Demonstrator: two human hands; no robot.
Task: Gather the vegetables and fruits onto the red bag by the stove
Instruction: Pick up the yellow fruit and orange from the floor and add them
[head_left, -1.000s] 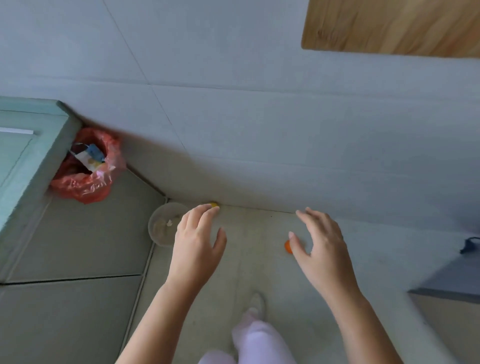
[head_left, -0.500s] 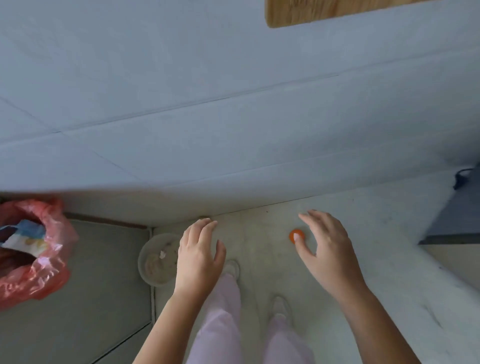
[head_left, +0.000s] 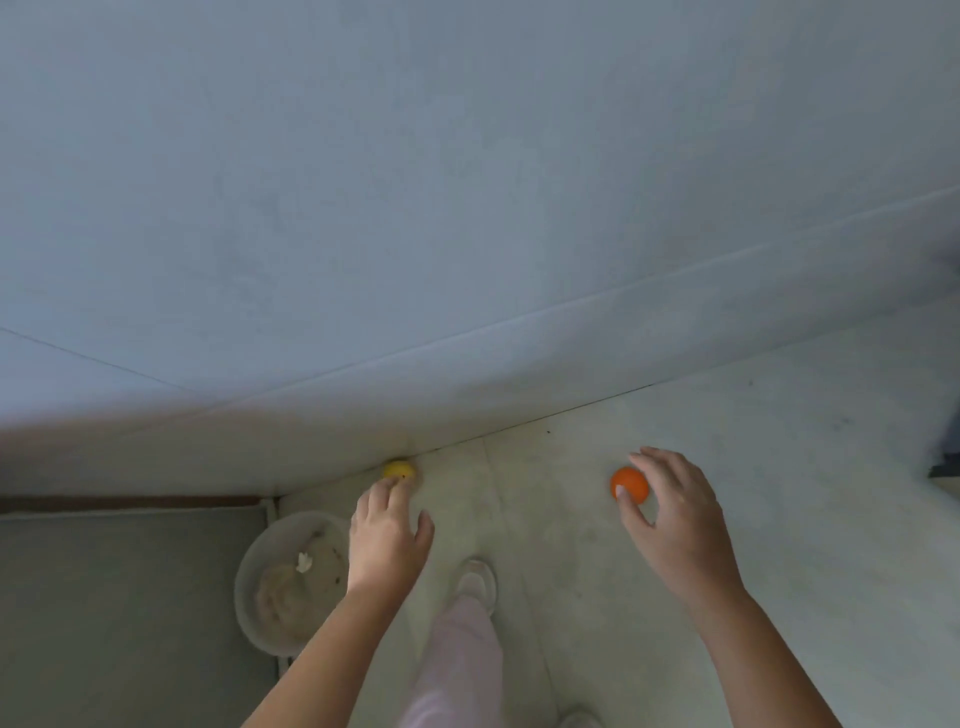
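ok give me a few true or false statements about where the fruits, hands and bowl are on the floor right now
1. The yellow fruit lies against the base of the wall. True.
2. The right hand is shut around the orange fruit. False: it is open, thumb and fingers spread beside the fruit.
3. The round bowl sits on the left hand's side. True.
4. The left hand holds the yellow fruit off the floor. False: the fruit is on the floor, with the fingertips just at it.
5. The red bag is in view. False: none shows.
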